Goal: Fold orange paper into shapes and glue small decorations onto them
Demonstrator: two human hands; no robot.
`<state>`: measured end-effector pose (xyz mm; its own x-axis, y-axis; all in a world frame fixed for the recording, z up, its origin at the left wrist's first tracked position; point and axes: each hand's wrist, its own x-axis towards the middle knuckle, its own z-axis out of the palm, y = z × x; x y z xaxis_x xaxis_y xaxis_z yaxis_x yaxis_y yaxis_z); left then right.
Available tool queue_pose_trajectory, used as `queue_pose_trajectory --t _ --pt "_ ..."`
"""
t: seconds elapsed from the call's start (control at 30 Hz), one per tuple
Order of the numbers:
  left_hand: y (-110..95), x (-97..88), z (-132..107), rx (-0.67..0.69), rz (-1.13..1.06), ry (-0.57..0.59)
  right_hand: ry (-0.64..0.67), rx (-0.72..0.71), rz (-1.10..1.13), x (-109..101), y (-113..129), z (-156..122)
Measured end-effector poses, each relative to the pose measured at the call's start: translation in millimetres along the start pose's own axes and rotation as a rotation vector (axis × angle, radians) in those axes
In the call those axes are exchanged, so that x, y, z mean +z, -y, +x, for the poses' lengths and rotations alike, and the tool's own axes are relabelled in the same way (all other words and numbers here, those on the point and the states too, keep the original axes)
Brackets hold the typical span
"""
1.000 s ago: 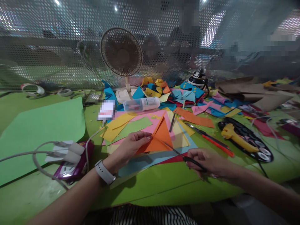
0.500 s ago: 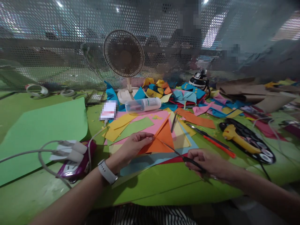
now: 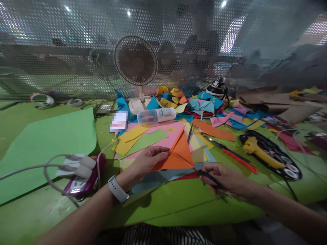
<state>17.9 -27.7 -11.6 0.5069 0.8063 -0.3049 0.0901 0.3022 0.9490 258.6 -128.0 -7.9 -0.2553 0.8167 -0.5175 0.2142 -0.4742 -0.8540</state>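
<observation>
My left hand [image 3: 150, 158] pinches a piece of folded orange paper [image 3: 182, 158] at its left side, thumb on top. The paper has a triangular shape with a raised fold along its upper left edge. My right hand [image 3: 219, 177] is closed around the black handles of scissors [image 3: 208, 177]. Their thin blade reaches left across the orange paper, and part of it is hidden at the paper's lower right corner. Beneath lie sheets of coloured paper, among them a pink sheet [image 3: 176, 132] and a light blue sheet [image 3: 145, 182]. Dark tweezers [image 3: 190, 133] rest just behind the orange paper.
A clear bottle [image 3: 146, 116] and a fan [image 3: 136, 63] stand beyond the sheets. Right are a cutter knife [image 3: 214, 142], an orange-red tool [image 3: 240, 161] and a yellow glue gun [image 3: 263, 153] on a black tray. A purple power strip [image 3: 84, 183] with cables lies left.
My right hand with the scissors has shifted slightly left, and the blade now lies further into the orange paper. The paper has turned a little; my left hand still pinches it.
</observation>
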Motion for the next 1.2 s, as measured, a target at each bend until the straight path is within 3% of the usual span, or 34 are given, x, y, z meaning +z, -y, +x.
queue_pose_trajectory --t 1.2 --pt "2.1 0.2 -0.8 0.017 -0.038 0.031 -0.051 -0.041 -0.009 5.4 -1.7 2.1"
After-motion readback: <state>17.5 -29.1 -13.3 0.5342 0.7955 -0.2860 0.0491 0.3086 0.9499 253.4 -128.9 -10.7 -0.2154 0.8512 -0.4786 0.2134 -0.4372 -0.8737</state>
